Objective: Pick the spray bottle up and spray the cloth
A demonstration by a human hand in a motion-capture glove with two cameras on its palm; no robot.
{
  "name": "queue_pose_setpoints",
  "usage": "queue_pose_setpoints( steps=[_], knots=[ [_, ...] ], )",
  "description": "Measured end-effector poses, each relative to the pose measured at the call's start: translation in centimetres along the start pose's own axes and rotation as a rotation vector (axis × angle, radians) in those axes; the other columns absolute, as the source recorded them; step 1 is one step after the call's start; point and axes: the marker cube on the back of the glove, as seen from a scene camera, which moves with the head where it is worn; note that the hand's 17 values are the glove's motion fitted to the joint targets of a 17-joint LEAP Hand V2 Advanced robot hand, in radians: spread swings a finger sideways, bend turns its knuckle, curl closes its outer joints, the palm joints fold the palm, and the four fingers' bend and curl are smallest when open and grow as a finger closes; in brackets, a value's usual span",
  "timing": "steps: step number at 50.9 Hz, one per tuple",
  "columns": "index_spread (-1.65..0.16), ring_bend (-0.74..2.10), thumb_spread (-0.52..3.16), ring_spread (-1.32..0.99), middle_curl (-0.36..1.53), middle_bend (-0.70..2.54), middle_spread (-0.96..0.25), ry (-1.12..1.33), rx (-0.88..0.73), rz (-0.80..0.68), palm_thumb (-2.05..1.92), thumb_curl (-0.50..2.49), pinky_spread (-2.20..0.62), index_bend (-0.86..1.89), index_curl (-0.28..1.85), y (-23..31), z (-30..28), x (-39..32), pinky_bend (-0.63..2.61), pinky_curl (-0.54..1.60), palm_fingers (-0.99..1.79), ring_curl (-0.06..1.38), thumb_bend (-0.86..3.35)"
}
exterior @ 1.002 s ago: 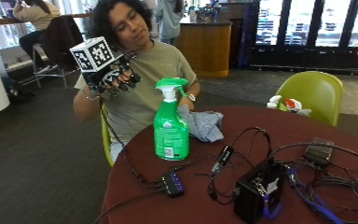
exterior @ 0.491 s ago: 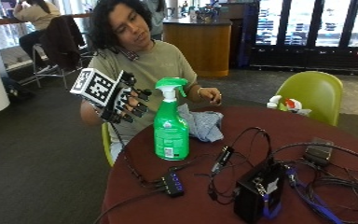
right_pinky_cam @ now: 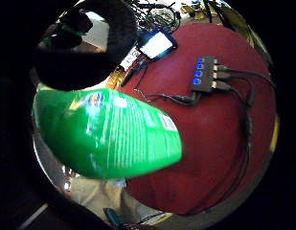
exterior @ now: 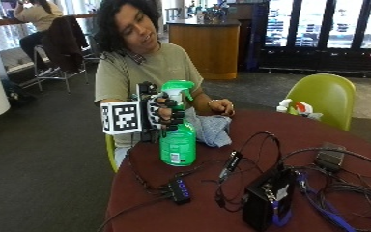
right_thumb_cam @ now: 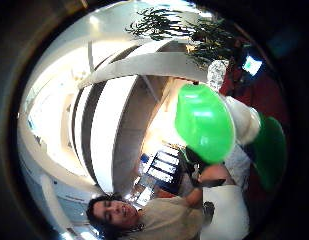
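Observation:
In the outside view a green spray bottle [exterior: 178,140] with a green trigger head stands on the round dark red table [exterior: 314,140] in front of the person. My gloved right hand [exterior: 163,113] grips it at the neck, just under the head, with fingers curled round it. A blue-grey cloth [exterior: 211,129] lies crumpled right behind the bottle, and the bare left hand [exterior: 221,107] rests on it. The little finger side palm view is filled by the bottle's green body [right_pinky_cam: 109,134]. Its trigger head [right_thumb_cam: 204,122] shows in the thumb side palm view.
Near the table's front lie a black hub with blue lights [exterior: 178,189], a black box [exterior: 269,200] and several tangled cables [exterior: 340,188]. A green chair [exterior: 323,96] stands at the far side, with a small white and red bottle [exterior: 294,107] before it.
The gloved hand came down from beside the shoulder to the bottle and curled its fingers round the neck. The bottle and the cloth have stayed in place.

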Motion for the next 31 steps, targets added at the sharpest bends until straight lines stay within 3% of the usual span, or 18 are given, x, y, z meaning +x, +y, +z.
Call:
queue_pose_setpoints(
  steps=[27,31],
  knots=[
    [-0.25,0.64,0.83,-0.09,0.36,0.24,-0.01,0.162,0.069,-0.011,0.69,0.38,0.01,0.05,0.11,-6.0,4.6,1.3,0.52,0.38,0.68,0.38,-0.04],
    [-0.24,0.70,0.82,-0.13,0.36,0.21,-0.02,0.177,0.097,0.016,0.68,0.37,-0.03,0.05,0.10,-6.1,5.0,1.1,0.59,0.39,0.85,0.39,-0.04]
  ],
)
